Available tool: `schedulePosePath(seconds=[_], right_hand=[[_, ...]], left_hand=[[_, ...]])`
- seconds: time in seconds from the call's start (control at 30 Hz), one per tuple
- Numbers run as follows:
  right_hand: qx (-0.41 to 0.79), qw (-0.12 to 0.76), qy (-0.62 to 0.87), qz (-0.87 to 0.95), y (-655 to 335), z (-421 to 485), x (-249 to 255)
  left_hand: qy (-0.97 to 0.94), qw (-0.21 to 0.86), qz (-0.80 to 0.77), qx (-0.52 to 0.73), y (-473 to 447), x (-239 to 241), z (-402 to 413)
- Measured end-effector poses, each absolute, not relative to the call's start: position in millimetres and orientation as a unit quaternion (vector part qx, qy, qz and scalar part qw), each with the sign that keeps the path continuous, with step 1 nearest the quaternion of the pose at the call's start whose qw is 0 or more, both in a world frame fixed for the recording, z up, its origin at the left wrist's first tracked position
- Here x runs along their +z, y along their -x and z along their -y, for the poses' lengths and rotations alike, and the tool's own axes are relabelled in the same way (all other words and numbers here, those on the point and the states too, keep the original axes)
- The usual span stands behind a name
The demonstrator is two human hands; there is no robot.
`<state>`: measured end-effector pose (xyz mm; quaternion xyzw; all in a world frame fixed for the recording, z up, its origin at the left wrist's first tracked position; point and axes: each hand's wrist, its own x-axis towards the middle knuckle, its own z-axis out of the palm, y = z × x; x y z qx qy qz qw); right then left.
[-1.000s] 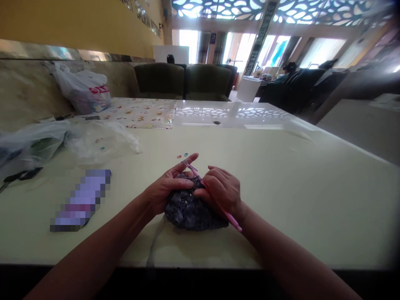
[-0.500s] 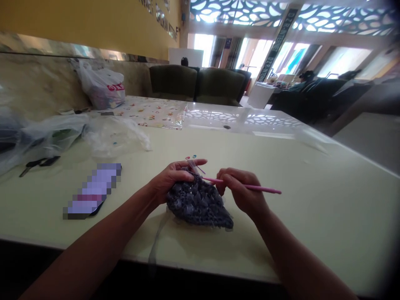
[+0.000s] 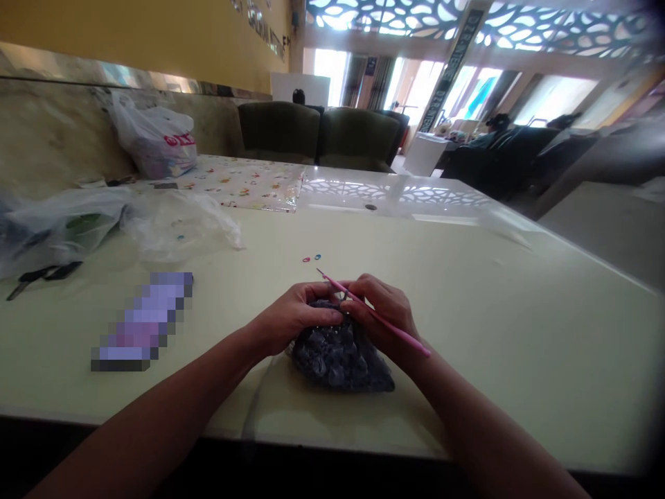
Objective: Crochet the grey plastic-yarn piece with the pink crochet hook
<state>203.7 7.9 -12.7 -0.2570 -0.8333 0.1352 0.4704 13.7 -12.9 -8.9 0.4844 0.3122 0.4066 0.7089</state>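
A dark grey crochet piece (image 3: 337, 357) with a bumpy texture rests on the table below my hands. My left hand (image 3: 298, 315) grips its upper edge, thumb in front and fingers behind. A pink crochet hook (image 3: 392, 327) lies across my right hand (image 3: 382, 308), its tip pointing up and left above the work and its handle end over my wrist. The right fingers are closed at the top edge of the piece, close to the left fingertips. A translucent grey strand (image 3: 254, 402) hangs from the left side of the work over the table's front edge.
Two small stitch markers, one pink (image 3: 306, 260) and one blue (image 3: 318, 257), lie beyond my hands. A phone (image 3: 143, 319), keys (image 3: 44, 277) and clear plastic bags (image 3: 181, 225) are on the left. A filled white bag (image 3: 156, 138) stands against the wall.
My right hand has moved left against the work, and the hook has swung from nearly level to a steep slant, its tip now free above the piece. The view has shifted slightly.
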Motion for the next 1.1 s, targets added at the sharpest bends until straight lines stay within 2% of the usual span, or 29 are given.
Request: schedulePosePath(seconds=[0.07, 0.27, 0.47, 0.63, 0.73, 0.87, 1.1], right_hand=[[0.141, 0.478, 0.261, 0.827, -203.8, -7.7, -12.3], [0.26, 0.523, 0.288, 0.759, -206.7, -9.4, -6.1], [0.279, 0.514, 0.258, 0.769, -207.5, -9.1, -6.0], [0.275, 0.504, 0.259, 0.777, -209.7, -9.1, -3.0], [0.305, 0.475, 0.242, 0.789, -215.0, -13.3, 1.2], [0.347, 0.396, 0.212, 0.823, -223.7, -20.3, 6.6], [0.318, 0.337, 0.225, 0.857, -227.4, -21.2, 14.9]], left_hand=[[-0.495, 0.701, -0.314, 0.407, -13.2, -8.7, 13.2], [-0.495, 0.695, -0.312, 0.418, -10.8, -6.4, 9.5], [-0.421, 0.724, -0.319, 0.444, -10.7, -6.8, 7.8], [-0.491, 0.701, -0.324, 0.404, -5.4, -4.3, 6.8], [-0.516, 0.677, -0.337, 0.402, 1.1, -0.6, 3.7], [-0.537, 0.646, -0.372, 0.396, 8.9, 3.5, -0.1], [-0.548, 0.58, -0.421, 0.431, 5.5, 8.5, 6.2]])
